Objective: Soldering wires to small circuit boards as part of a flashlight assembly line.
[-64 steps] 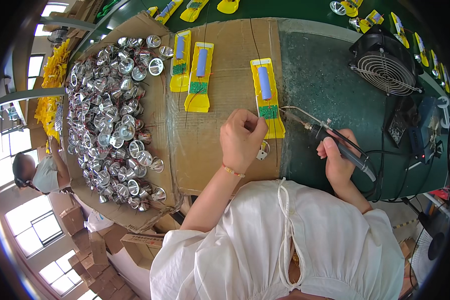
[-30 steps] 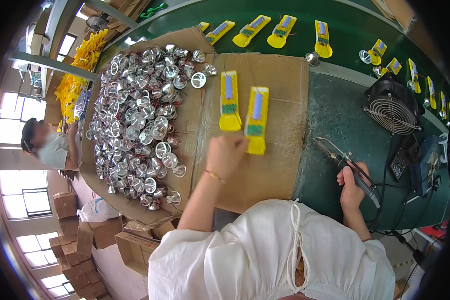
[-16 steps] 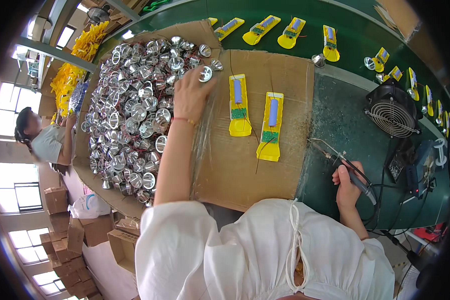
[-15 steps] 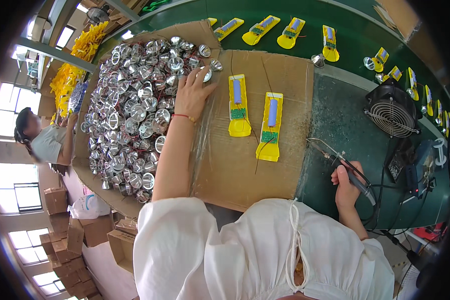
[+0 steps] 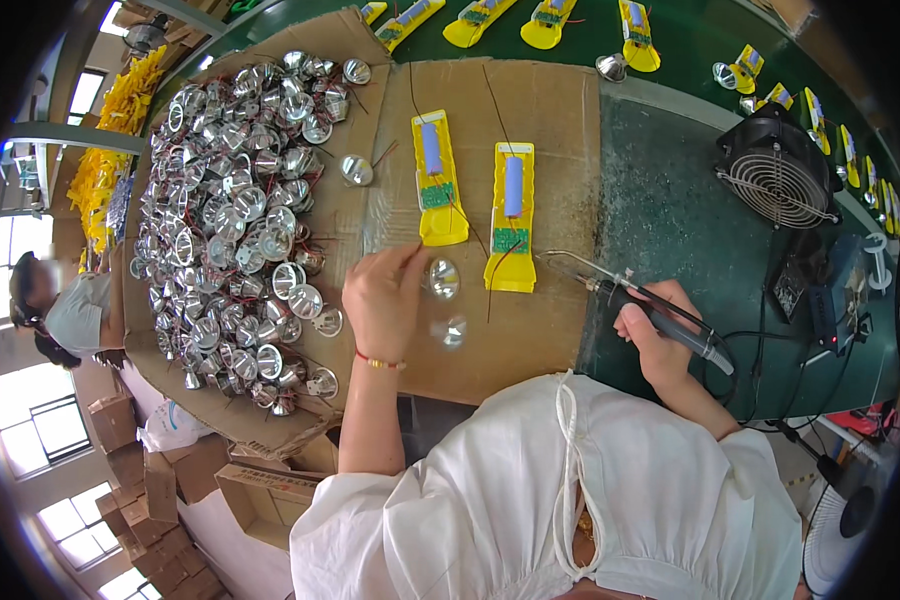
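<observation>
Left of the upright-lying yellow casing point(image 5: 513, 222), the nearer left hand point(image 5: 378, 300) had an indeterminable grip; rightward, the right hand point(image 5: 660, 328) clamped a soldering iron point(image 5: 698, 346).

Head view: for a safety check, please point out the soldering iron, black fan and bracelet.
Soldering iron point(image 5: 674, 332): head view, on its dark handle.
Black fan point(image 5: 778, 188): head view, on its round wire grille.
Bracelet point(image 5: 381, 363): head view, on its beads.

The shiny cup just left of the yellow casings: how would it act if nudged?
The shiny cup would probably roll, since its outline looks rounded. Its smooth, mirror-like surface may feel slippery. The thin red wire at its side looks bendable and might snag.
</observation>
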`<state>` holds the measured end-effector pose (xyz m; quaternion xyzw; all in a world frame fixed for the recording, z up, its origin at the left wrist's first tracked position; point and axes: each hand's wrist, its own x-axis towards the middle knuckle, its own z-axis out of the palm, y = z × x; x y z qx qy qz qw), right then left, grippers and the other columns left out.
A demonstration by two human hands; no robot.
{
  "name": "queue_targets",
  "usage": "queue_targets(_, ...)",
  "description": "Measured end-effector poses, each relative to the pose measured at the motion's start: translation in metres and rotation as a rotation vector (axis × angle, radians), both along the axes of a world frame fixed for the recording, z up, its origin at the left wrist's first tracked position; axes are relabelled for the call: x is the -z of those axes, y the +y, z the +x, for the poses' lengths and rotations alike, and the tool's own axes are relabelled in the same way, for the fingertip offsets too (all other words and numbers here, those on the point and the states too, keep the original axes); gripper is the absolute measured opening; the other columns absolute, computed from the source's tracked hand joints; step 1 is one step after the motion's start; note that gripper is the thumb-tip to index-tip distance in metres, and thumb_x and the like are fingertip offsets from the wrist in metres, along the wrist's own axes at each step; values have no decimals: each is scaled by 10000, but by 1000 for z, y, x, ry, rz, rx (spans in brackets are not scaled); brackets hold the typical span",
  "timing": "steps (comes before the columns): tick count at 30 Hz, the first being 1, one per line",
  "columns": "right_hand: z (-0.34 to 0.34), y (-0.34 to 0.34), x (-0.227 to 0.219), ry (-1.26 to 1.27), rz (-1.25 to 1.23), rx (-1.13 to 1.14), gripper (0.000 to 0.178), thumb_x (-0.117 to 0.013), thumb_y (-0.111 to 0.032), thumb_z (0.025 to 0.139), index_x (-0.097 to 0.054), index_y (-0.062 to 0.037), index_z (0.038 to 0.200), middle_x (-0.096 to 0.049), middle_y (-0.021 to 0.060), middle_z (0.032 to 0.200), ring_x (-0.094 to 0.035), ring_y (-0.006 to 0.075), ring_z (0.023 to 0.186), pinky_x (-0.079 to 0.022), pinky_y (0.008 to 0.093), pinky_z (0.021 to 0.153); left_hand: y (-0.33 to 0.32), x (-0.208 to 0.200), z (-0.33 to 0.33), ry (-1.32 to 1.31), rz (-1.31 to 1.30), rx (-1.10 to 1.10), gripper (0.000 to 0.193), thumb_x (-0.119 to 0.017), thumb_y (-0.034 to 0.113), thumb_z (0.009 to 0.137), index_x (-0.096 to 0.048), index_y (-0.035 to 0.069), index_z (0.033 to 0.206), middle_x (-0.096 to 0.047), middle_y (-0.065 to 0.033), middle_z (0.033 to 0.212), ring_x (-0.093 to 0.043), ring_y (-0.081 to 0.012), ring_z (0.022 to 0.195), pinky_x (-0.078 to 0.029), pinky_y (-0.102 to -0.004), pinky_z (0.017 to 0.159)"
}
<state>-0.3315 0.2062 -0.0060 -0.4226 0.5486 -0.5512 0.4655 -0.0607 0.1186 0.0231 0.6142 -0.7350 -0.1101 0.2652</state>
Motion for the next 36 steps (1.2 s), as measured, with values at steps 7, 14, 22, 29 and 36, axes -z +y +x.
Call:
queue_targets(7,10,-6,-5,109,-63,-10,175,-650,-83,785,-539,21,871,-623,72,672,-574,83,589,-458,217,541,7,12,-36,275,178,115,67,-666,86,739,-673,28,772,-599,-104,728,-566,-241,698,-455,-337,640)
queue_targets(14,19,-18,-10,186,-89,-60,156,-624,-74,796,-524,22,867,-589,84,672,-568,108,585,-472,235,534,13,28,-44,401,193,108,81,-677,62,744,-662,-7,783,-545,-53,759,-513,-133,650,-413,-258,564)
queue_targets(22,25,-20,-11,92,-92,-29,159,-653,-64,779,-533,20,839,-615,66,656,-563,74,567,-450,210,516,10,23,-41,470,425,61,97,-678,83,750,-662,-7,784,-535,-40,762,-497,-115,648,-398,-245,563)
queue_targets(29,26,-21,-13,103,-27,-20,147,-647,-54,779,-532,19,833,-614,66,655,-560,72,574,-449,210,520,11,25,-43,485,363,69,103,-678,90,754,-666,-5,792,-537,-42,752,-502,-122,656,-405,-256,575)
queue_targets(36,26,-20,-11,105,-20,-6,147,-651,-54,778,-537,17,838,-610,61,646,-557,69,564,-443,208,513,9,26,-42,485,346,88,105,-674,107,748,-669,4,770,-553,-72,735,-516,-156,581,-410,-270,514)
